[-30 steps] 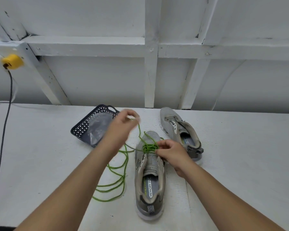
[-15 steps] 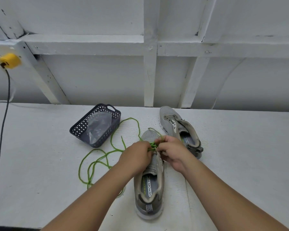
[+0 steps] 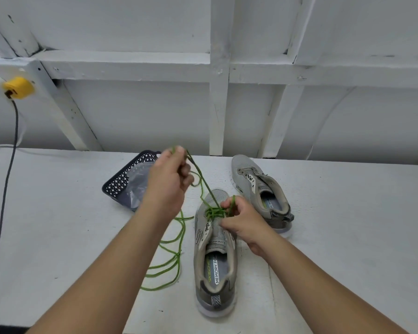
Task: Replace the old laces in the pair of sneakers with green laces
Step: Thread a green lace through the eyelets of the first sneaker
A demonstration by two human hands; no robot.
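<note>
Dark lattice basket (image 3: 121, 182) holds clear plastic (image 3: 138, 182), beside laced sneaker (image 3: 214, 249).

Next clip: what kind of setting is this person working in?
Probably a workshop or garage-type room, not a furnished living space. The wall behind is bare framing and boards painted white, the table is a rough white-painted surface, and a yellow plug with a dark cord hangs from an outlet on the framing.

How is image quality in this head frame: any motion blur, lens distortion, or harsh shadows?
Head view: the raised left hand is slightly motion-blurred at its fingers, while the near sneaker is sharp enough to read its insole print; wide-angle bending curves the table edge and wall beams; lighting is flat and even, with only faint shadows.
</note>
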